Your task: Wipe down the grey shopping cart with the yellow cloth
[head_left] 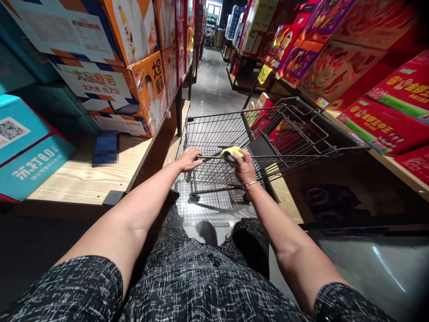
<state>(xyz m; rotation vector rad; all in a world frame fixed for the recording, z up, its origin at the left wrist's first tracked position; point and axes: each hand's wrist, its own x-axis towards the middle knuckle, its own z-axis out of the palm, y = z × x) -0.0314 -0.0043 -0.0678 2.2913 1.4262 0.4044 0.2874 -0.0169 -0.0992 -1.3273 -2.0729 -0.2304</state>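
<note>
In front of me a dark wire shopping cart (217, 120) stands crosswise in the aisle. My left hand (190, 159) is closed over its near top rail, at the left corner. My right hand (246, 167) is closed on a yellow object with a dark end (233, 153), held just above the same rail. Its exact kind cannot be made out. The palm side of each hand is hidden.
Stacked orange-and-white drink cartons (147, 96), a turquoise carton (36, 152) and a blurred dark blue item (105, 150) stand on the left wooden shelf. Red gift boxes (372, 125) line the right shelf. A grey floor (212, 76) runs between the shelves.
</note>
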